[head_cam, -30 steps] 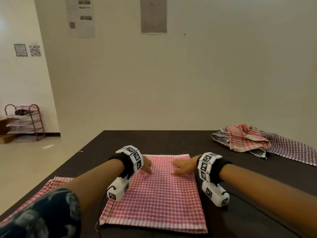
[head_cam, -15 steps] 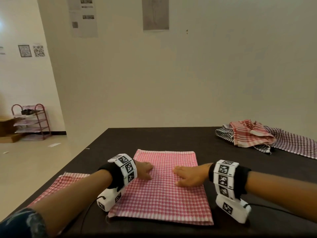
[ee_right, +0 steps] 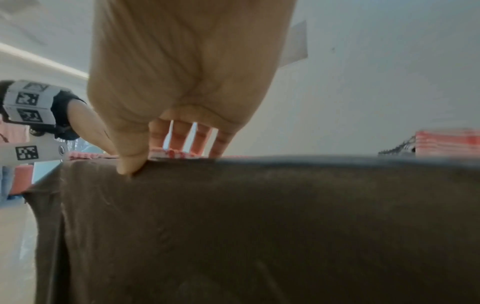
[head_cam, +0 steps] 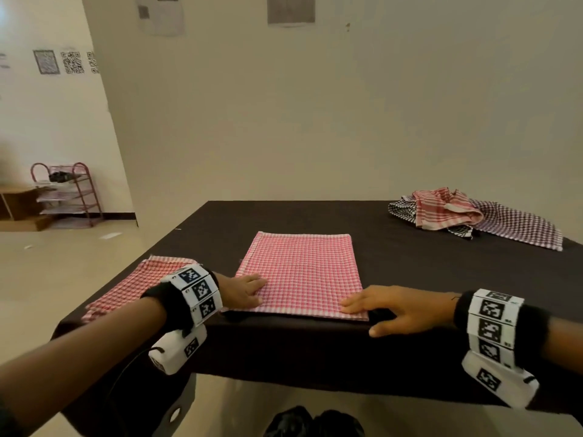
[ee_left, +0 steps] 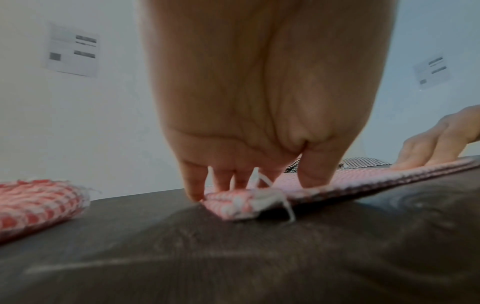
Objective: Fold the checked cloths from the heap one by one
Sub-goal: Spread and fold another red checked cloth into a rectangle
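Both hands drawn back from cloth centre to near edge. Left hand (head_cam: pixel 243 290) flat, fingers straight, pressing near-left corner of folded red-checked cloth (head_cam: pixel 303 272). Right hand (head_cam: pixel 394 305) flat on near-right corner, thumb over edge of dark-covered table (head_cam: pixel 284 216). Heap of checked cloths (head_cam: pixel 457 212) well apart, far right. Second folded red-checked cloth (head_cam: pixel 138 282) lies at left edge.

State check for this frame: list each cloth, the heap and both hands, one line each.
Pink checked cloth: folded flat, at the table's near edge.
Red checked cloth: folded, lying left of it.
Heap: unfolded cloths, far right.
Left hand: fingers on the pink cloth's near left corner.
Right hand: flat on its near right corner, thumb over the table edge.
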